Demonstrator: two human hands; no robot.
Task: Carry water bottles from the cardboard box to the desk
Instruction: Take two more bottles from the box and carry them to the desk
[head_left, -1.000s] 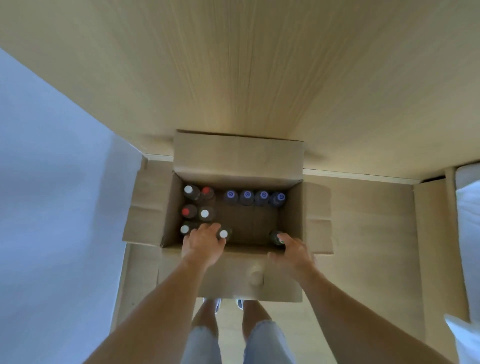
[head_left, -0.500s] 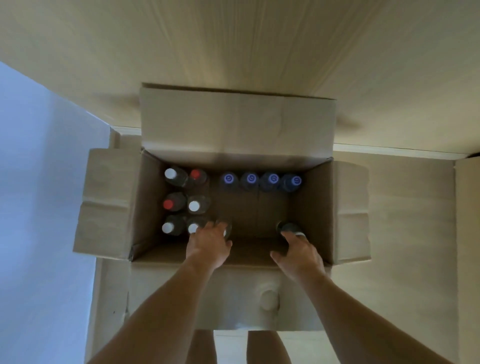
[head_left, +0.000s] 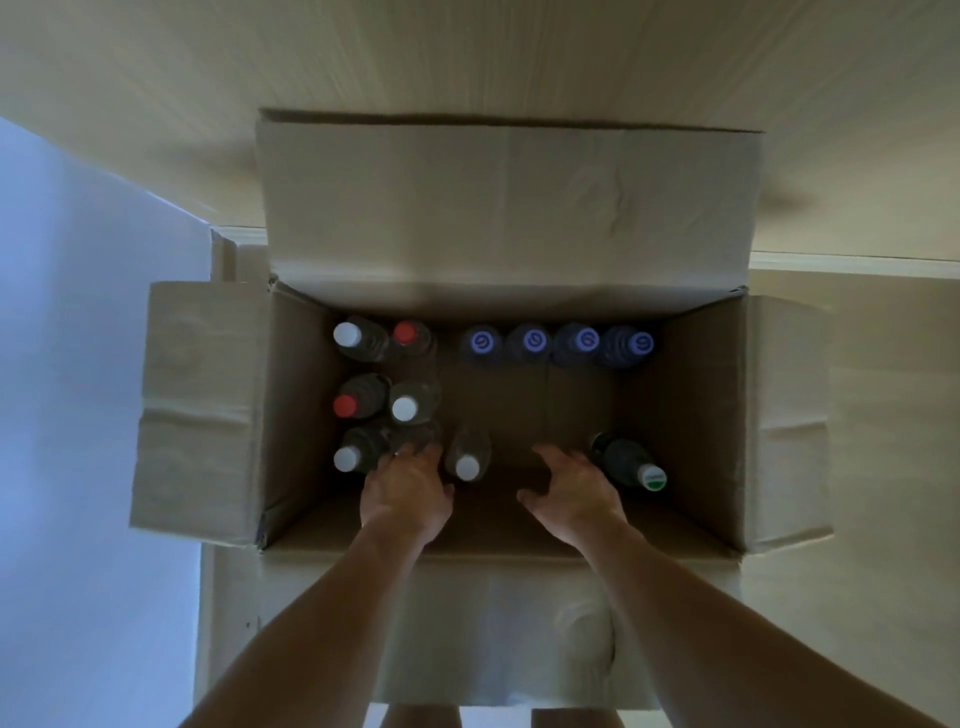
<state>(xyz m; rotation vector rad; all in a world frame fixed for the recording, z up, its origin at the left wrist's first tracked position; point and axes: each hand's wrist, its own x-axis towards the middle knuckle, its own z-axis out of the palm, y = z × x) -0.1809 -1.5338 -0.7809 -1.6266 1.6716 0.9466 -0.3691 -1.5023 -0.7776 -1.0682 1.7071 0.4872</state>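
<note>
The cardboard box (head_left: 691, 415) stands open on the floor, all four flaps folded outward, with the person bent over it and both arms reaching inside.

At the left end, bottles stand upright in two short columns: a white-capped bottle (head_left: 347, 335) and a red-capped bottle (head_left: 404, 333) against the far wall, a second red-capped bottle (head_left: 345, 406) and a white-capped one (head_left: 404, 409) in the middle, and another white-capped bottle (head_left: 346, 459) nearest the person.

The left hand (head_left: 405, 493) is inside the box, fingers bent downward over a bottle top just right of that last bottle. The cap beneath is hidden, so whether the fingers actually grip it cannot be told. Just right of this hand stands a white-capped bottle (head_left: 467, 466), touching or nearly touching the hand's edge.

Along the far wall, four blue-capped bottles (head_left: 558, 341) stand in a row, side by side.

The right hand (head_left: 569, 491) hovers over the bare box bottom, fingers loosely spread, holding nothing. Its fingertips lie just beside a green-capped bottle (head_left: 652, 476), which leans towards the right wall.
</note>
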